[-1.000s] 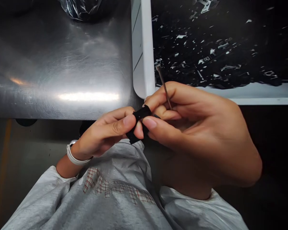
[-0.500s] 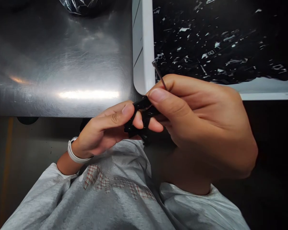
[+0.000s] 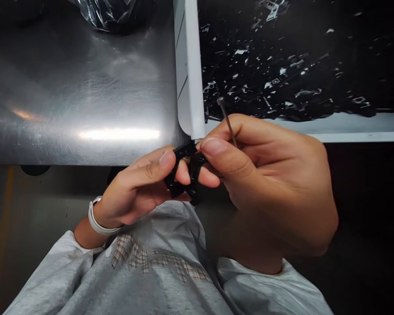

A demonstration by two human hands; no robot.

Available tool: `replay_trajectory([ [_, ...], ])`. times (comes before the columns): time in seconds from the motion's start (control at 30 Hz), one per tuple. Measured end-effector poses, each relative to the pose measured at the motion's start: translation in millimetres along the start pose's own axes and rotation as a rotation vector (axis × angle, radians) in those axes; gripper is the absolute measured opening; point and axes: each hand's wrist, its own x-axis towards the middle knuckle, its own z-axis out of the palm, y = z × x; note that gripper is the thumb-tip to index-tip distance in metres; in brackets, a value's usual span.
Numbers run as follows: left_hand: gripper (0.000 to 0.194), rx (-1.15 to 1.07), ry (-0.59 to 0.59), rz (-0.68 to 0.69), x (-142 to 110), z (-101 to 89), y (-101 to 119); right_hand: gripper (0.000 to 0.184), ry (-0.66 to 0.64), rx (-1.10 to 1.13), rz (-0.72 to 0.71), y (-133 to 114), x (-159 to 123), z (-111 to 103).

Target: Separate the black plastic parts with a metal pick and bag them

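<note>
Left hand (image 3: 134, 186): fingers curled, thumb and forefinger gripping a black piece (image 3: 184, 170), small and openwork. Right hand (image 3: 269, 188): clenched on a thin metal pin (image 3: 228, 122), whose end points up past the fingers; thumb touches the black piece. Piece held between the hands, above a grey sweatshirt (image 3: 157, 262), just off a steel table (image 3: 79, 87). Also: white wristband (image 3: 93, 218) on left wrist; white panel (image 3: 188, 65) beside table; plastic bag (image 3: 113, 15) at far edge.

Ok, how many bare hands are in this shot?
2. The person's left hand, with a white wristband, is at centre-left; the right hand is beside it, holding a thin metal pin. Both hold a small black piece. No others show.
</note>
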Motion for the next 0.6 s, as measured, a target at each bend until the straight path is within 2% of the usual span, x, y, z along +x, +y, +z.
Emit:
replay_trajectory([
  [0.2, 0.043, 0.019, -0.074, 0.103, -6, 7.1, -2, 0.021, -0.004, -0.038, -0.075, 5, -10, -3],
  [0.43, 0.047, 0.054, -0.029, 0.133, -3, 8.9, -2, 0.015, -0.027, -0.065, -0.043, -1, -8, -7],
  [0.6, 0.044, 0.020, -0.050, 0.091, -3, 6.5, 0, 0.029, -0.157, -0.160, 0.013, -4, -4, -13],
])
